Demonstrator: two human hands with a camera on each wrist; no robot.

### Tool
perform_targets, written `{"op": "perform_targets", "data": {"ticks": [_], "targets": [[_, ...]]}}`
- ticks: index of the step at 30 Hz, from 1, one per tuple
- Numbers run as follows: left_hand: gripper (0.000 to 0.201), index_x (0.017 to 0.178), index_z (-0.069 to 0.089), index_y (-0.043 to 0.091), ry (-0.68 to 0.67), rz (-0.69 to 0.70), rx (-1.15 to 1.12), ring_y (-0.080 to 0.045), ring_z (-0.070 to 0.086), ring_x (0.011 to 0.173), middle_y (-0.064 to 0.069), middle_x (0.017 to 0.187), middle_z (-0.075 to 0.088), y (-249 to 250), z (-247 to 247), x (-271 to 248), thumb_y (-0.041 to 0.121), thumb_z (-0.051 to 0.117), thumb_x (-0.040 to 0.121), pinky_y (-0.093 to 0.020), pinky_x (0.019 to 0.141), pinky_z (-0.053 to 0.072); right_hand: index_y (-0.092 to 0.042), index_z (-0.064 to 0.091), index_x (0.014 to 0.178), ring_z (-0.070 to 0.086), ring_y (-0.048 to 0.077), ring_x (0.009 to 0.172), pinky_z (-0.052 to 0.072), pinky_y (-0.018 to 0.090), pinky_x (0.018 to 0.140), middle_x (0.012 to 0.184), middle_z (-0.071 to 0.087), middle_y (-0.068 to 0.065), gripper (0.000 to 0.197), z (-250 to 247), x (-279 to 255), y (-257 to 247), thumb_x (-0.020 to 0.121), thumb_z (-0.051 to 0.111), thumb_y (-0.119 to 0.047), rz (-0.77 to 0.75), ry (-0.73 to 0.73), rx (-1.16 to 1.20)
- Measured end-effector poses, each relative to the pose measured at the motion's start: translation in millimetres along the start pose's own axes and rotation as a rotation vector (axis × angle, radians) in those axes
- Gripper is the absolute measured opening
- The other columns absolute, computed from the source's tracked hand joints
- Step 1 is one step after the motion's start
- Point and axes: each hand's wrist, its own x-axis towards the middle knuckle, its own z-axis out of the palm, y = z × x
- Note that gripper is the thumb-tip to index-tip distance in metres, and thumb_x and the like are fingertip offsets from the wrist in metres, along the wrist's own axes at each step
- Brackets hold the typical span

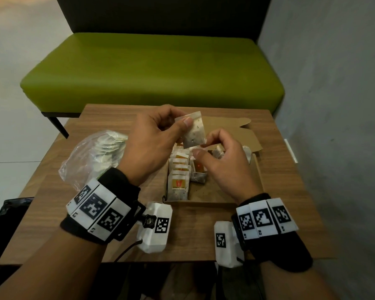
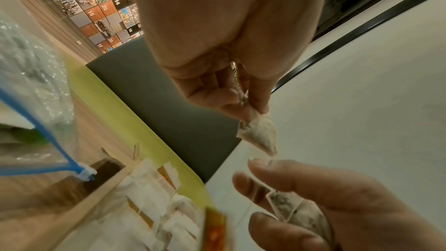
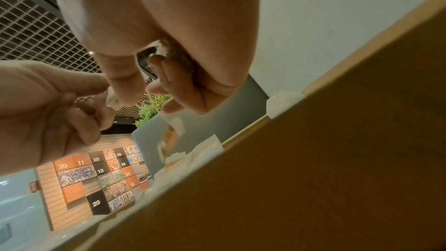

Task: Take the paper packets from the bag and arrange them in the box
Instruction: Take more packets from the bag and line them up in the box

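Observation:
My left hand [image 1: 182, 123] pinches a white paper packet [image 1: 193, 132] by its top corner and holds it up over the open cardboard box [image 1: 257, 169]. In the left wrist view the same packet [image 2: 260, 135] hangs from that hand [image 2: 253, 110]. My right hand [image 1: 200, 148] has thumb and forefinger at the packet's lower corner, and its curled fingers hold a second packet [image 2: 296, 211]. A thin string runs between the two packets. Several packets [image 1: 179, 176] stand in a row along the box's left side. The clear plastic bag [image 1: 91, 156] with more packets lies to the left.
The box sits on a small wooden table [image 1: 290, 191], its flap [image 1: 230, 131] folded back at the far side. A green bench [image 1: 152, 70] stands beyond the table and a grey wall [image 1: 333, 105] is on the right. In the right wrist view the box wall [image 3: 313, 159] is close below.

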Motion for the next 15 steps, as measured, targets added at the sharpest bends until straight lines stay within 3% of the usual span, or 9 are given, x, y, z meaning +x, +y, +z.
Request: {"op": "perform_targets", "data": {"ticks": [3,5,9,12,15], "targets": [[0.005,0.089,0.07,0.017,-0.046,0.001,0.002,0.002,0.06,0.059,0.012,0.066,0.068,1.9,1.7,-0.6,0.015,0.067,0.093,-0.011,0.053,0.043,-0.025,0.059,0.108,0.063,0.003,0.1,0.058,0.032,0.083,0.105,0.066,-0.011,0.027,-1.0,0.4,-1.0,0.088,0.074,-0.016,-0.009,-0.029,0.051],[0.005,0.091,0.07,0.014,-0.048,-0.004,-0.003,0.001,0.061,0.06,0.012,0.066,0.068,2.4,2.0,-0.7,0.015,0.066,0.093,-0.011,0.053,0.044,-0.026,0.065,0.108,0.064,-0.001,0.094,0.056,0.028,0.084,0.097,0.07,-0.016,0.02,0.3,0.7,-1.7,0.092,0.07,-0.014,-0.015,-0.081,0.047],[0.007,0.093,0.07,0.011,-0.006,-0.023,-0.017,-0.006,0.061,0.06,0.007,0.065,0.067,0.0,0.3,-0.2,0.017,0.065,0.094,-0.018,0.05,0.047,-0.024,0.07,0.093,0.067,0.006,0.077,0.058,0.035,0.079,0.072,0.067,-0.013,0.011,6.1,1.0,0.6,0.097,0.062,-0.017,0.005,-0.114,-0.012],[0.008,0.094,0.07,0.011,0.021,-0.037,-0.018,-0.008,0.061,0.06,0.007,0.067,0.068,-2.4,-1.8,0.4,0.017,0.065,0.094,-0.018,0.051,0.047,-0.022,0.069,0.087,0.064,0.006,0.069,0.057,0.032,0.07,0.067,0.063,-0.011,0.013,7.4,0.7,-0.8,0.097,0.062,-0.018,0.01,-0.107,-0.006],[0.009,0.096,0.07,0.012,0.052,-0.038,0.021,-0.009,0.062,0.062,0.004,0.072,0.069,-5.6,-3.0,1.4,0.019,0.066,0.094,-0.018,0.053,0.047,-0.024,0.068,0.08,0.062,0.009,0.066,0.056,0.043,0.074,0.064,0.062,-0.009,0.018,6.9,0.3,-2.0,0.096,0.063,-0.02,-0.004,-0.082,-0.012]]}}
